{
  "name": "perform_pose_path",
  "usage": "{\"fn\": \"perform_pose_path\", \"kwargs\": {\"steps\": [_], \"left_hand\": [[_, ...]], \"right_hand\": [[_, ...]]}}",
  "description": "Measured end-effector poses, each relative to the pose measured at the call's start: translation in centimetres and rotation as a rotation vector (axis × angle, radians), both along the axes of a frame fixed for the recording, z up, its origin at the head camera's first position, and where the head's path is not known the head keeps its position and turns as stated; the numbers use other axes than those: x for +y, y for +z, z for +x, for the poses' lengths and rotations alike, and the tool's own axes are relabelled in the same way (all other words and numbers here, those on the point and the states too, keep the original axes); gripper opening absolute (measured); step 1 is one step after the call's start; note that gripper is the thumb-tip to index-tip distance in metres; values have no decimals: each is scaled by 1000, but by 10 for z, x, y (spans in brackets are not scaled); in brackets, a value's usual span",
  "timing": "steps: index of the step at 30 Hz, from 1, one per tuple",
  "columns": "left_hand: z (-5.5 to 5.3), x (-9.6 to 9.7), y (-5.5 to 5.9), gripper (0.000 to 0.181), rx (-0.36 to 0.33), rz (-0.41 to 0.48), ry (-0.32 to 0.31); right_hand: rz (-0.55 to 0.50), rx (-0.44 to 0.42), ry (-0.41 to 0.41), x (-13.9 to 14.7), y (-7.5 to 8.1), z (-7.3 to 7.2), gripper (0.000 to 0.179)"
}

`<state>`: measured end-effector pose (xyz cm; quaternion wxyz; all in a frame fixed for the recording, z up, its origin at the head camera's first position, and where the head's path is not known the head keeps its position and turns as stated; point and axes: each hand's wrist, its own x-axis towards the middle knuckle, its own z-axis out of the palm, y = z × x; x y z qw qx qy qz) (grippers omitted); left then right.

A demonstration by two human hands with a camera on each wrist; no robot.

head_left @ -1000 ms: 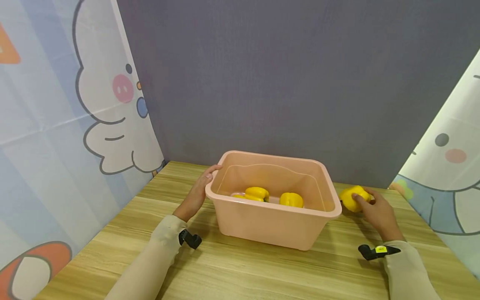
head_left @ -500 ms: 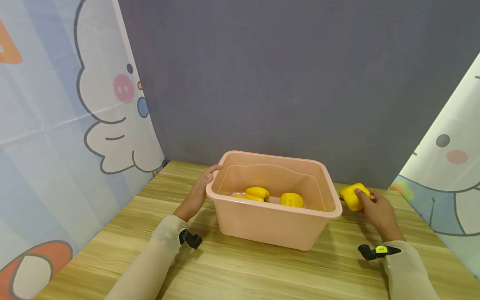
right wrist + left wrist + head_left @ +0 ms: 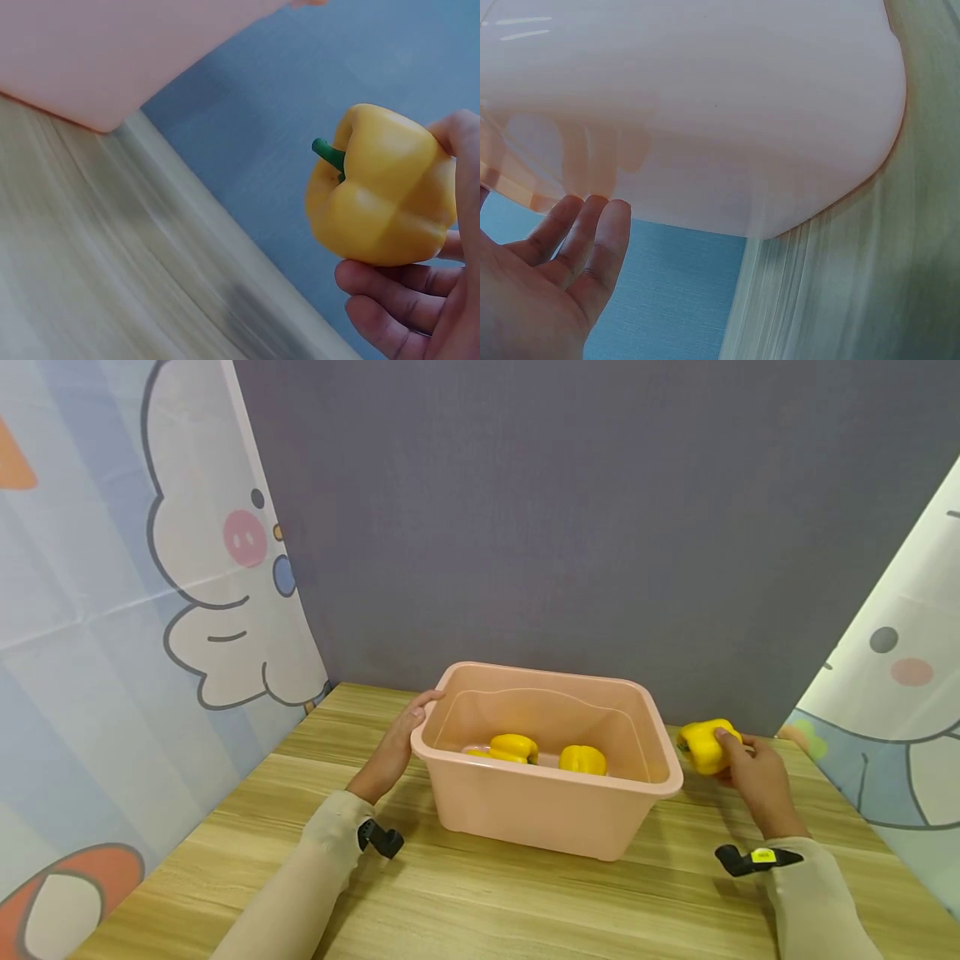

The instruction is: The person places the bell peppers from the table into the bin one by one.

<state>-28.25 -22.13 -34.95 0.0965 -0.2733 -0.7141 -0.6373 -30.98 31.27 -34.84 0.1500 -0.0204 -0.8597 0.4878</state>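
A yellow bell pepper (image 3: 705, 747) with a green stem is gripped by my right hand (image 3: 759, 781), thumb on the near side and fingers beneath. In the right wrist view, the bell pepper (image 3: 382, 187) is held up off the table, stem pointing away from the palm. A pink plastic bin (image 3: 540, 814) stands left of it. Against the bin's left side rests my left hand (image 3: 393, 747). The left wrist view has these fingertips (image 3: 615, 214) touching the outer wall below the rim. Inside the bin lie yellow bell peppers (image 3: 582, 760), partly hidden by the near wall.
The wood-grain table (image 3: 480, 910) carries the bin near a dark grey panel (image 3: 555, 527) at the back. Cartoon-printed curtains (image 3: 97, 610) hang on both sides. A small black camera (image 3: 381, 837) is strapped to each wrist.
My right hand has raised the bell pepper slightly and tilted it, so its stem end now faces more to the left. The left hand and bin have stayed in place.
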Motion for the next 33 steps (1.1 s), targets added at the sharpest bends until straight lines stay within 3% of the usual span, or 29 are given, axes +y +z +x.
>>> {"fn": "perform_pose_path", "kwargs": {"steps": [13,24,33], "left_hand": [[-3,-1,-2,55,5,-9,1],[0,-1,-1,57,5,-11,6],[-1,-1,-2,57,8,-16,3]], "right_hand": [[-89,75,11,0,8,2,73],[-346,118,82,2,15,2,42],[-363,164,74,-1,16,6,33]]}}
